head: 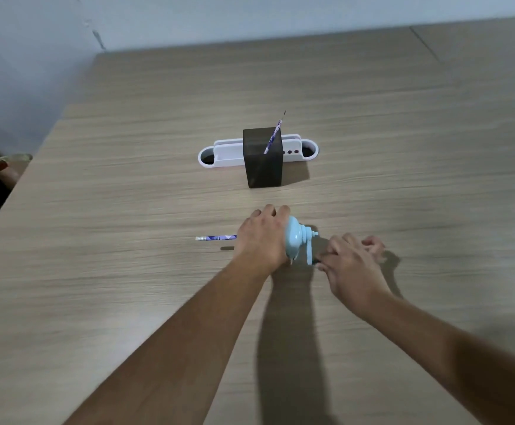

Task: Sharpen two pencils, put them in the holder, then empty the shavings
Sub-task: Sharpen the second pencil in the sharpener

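Observation:
A light blue crank sharpener (296, 239) stands on the wooden table (127, 194). My left hand (261, 237) is wrapped over its left side and holds it down. A purple patterned pencil (216, 238) sticks out to the left from under that hand, eraser end outward. My right hand (352, 262) is closed on the crank handle (310, 251) at the sharpener's right side. Farther back stands a dark square holder (262, 162) with one sharpened purple pencil (274, 133) leaning in it, tip up.
A white desk organiser (219, 154) with round openings lies right behind the dark holder. The table's left edge runs diagonally, with a foot in a sandal (8, 164) on the floor beyond it. A pale wall stands behind the table.

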### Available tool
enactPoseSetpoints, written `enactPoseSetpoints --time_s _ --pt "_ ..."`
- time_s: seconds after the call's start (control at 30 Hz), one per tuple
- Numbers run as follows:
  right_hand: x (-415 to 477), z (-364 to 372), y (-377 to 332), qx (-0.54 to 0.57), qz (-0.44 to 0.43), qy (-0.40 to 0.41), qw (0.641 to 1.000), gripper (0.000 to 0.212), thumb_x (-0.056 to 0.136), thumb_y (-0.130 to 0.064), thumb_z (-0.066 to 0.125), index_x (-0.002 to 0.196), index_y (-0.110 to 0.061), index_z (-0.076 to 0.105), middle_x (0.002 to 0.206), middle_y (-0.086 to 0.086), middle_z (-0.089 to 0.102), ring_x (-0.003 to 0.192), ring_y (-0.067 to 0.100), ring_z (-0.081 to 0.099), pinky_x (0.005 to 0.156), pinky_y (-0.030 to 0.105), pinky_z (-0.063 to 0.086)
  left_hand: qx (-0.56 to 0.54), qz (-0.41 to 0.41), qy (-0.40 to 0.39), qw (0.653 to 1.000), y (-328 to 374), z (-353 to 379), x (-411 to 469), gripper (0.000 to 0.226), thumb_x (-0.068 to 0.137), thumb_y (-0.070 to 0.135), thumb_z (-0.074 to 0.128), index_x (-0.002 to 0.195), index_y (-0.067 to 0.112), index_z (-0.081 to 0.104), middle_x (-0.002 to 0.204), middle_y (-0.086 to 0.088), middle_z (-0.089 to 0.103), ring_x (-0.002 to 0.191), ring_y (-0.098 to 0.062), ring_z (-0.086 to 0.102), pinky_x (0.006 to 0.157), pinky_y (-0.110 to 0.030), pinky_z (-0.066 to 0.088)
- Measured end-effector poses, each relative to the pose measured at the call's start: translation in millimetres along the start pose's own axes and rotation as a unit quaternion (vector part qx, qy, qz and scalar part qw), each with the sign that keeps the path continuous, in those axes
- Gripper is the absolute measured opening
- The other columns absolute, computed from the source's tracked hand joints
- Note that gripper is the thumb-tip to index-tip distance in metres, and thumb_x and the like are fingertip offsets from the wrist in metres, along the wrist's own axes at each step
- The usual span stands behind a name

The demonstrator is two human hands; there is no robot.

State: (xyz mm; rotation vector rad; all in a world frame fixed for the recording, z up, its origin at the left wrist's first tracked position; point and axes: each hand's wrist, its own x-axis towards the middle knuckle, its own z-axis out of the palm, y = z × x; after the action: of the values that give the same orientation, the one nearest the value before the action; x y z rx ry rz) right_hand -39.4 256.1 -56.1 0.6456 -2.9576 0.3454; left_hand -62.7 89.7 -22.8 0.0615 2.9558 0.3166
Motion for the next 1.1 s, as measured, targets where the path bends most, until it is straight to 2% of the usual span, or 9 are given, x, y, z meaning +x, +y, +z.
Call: enactPoseSetpoints --time_s 0.1,0.17,0.37,0.47,0.53,0.7,0.87,0.97,1.1 --pt "19 -31 6 -0.026 -0.044 0.106 0.993 0.010 0.072 -0.024 0.063 0.075 -0.027 0.072 0.070 -0.006 0.057 0.082 0.015 0.039 0.078 0.035 0.017 -0.002 0.006 -0.002 1.000 -1 -1 -1 0.077 0.060 0.034 0.083 0.122 0.016 0.041 0.121 -0.005 0.052 0.110 -0.026 0.051 0.087 -0.037 0.045" --pt "49 -38 6 -0.030 -0.011 0.112 0.993 0.013 0.078 -0.022 0.062 0.082 -0.026 0.073 0.075 -0.004 0.059 0.089 0.019 0.047 0.080 0.036 0.016 -0.004 0.007 0.003 1.000 -1 -1 0 0.075 0.059 0.034 0.084 0.119 0.015 0.043 0.120 -0.005 0.053 0.108 -0.026 0.051 0.085 -0.037 0.045" --pt "70 4 8 -0.039 0.079 -0.069 0.994 0.026 0.091 -0.017 0.047 0.104 -0.031 0.065 0.103 0.000 0.056 0.108 0.024 0.041 0.091 0.046 0.021 0.001 0.004 0.005 1.000 0 0 0 0.077 0.058 0.035 0.084 0.120 0.018 0.042 0.120 -0.004 0.052 0.109 -0.026 0.051 0.085 -0.038 0.046" --pt "31 15 6 -0.041 0.044 -0.073 0.996 0.013 0.083 -0.014 0.060 0.085 -0.022 0.070 0.092 0.001 0.058 0.098 0.024 0.048 0.085 0.041 0.018 0.003 0.002 -0.001 1.000 0 -1 2 0.079 0.057 0.034 0.084 0.122 0.019 0.041 0.120 -0.004 0.051 0.109 -0.026 0.052 0.084 -0.038 0.046" --pt "5 9 4 -0.016 0.017 -0.028 0.999 0.006 0.074 -0.021 0.073 0.072 -0.027 0.071 0.075 -0.004 0.057 0.082 0.020 0.052 0.077 0.035 0.016 0.001 -0.002 -0.007 1.000 1 -2 2 0.080 0.058 0.033 0.084 0.123 0.019 0.040 0.121 -0.005 0.051 0.109 -0.026 0.052 0.085 -0.039 0.047" --pt "27 -31 5 -0.030 -0.009 0.116 0.993 0.013 0.079 -0.027 0.057 0.079 -0.029 0.071 0.072 -0.004 0.056 0.084 0.017 0.042 0.076 0.035 0.016 0.004 0.017 -0.003 1.000 -2 -1 0 0.078 0.061 0.034 0.083 0.123 0.016 0.041 0.121 -0.006 0.052 0.109 -0.027 0.052 0.085 -0.037 0.046" --pt "83 -6 8 -0.001 0.080 -0.006 0.997 0.020 0.091 -0.027 0.051 0.101 -0.032 0.068 0.098 -0.001 0.059 0.104 0.022 0.044 0.081 0.038 0.012 -0.001 0.008 0.009 1.000 0 0 1 0.075 0.060 0.036 0.083 0.119 0.017 0.042 0.120 -0.005 0.052 0.108 -0.027 0.051 0.083 -0.038 0.045" --pt "55 19 10 -0.018 0.082 -0.078 0.993 0.018 0.087 -0.013 0.053 0.094 -0.022 0.068 0.099 0.003 0.056 0.104 0.026 0.045 0.089 0.044 0.018 0.000 0.002 0.008 1.000 1 1 2 0.079 0.059 0.038 0.083 0.122 0.018 0.040 0.119 -0.005 0.051 0.107 -0.026 0.052 0.083 -0.038 0.046" --pt "1 1 7 0.011 -0.010 0.007 1.000 0.005 0.075 -0.022 0.069 0.073 -0.026 0.071 0.072 -0.003 0.056 0.083 0.019 0.049 0.076 0.036 0.016 0.006 -0.001 0.003 1.000 0 1 2 0.079 0.059 0.035 0.084 0.123 0.018 0.040 0.120 -0.004 0.051 0.109 -0.026 0.052 0.085 -0.038 0.046"
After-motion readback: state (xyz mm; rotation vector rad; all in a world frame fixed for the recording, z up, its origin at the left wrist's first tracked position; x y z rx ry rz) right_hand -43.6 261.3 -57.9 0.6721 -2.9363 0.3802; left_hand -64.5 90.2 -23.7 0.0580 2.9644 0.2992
